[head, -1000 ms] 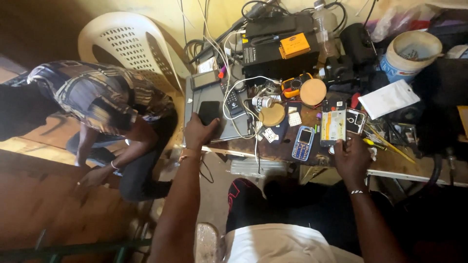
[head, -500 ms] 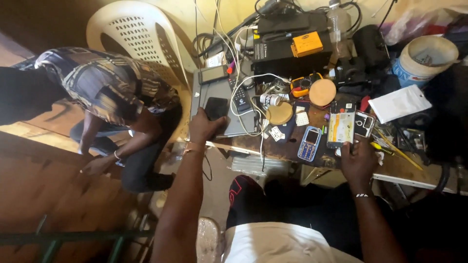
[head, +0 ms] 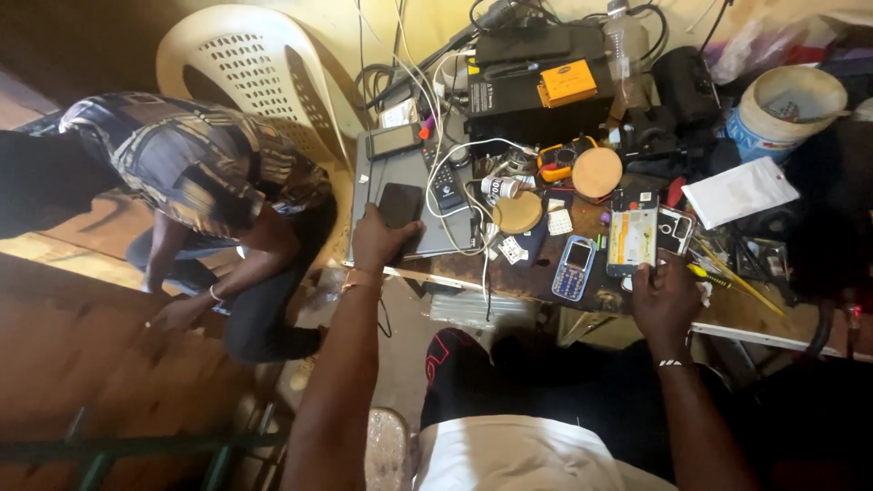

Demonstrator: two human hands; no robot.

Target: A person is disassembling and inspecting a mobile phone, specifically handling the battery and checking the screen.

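Left hand (head: 380, 241) grips a dark phone (head: 400, 205) over the grey laptop (head: 427, 195); right hand (head: 668, 295), right of the laptop, pinches a lit smartphone (head: 632, 236). Best keep both grips firm above that clutter.

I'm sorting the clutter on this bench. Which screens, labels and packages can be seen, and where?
Dark phone: in left hand, black blank screen, over the grey laptop.
Lit phone: at right hand, pale yellowish screen.
Blue keypad phone: between the hands.
Orange label: on black box, back.
White pouch: right side, flat.
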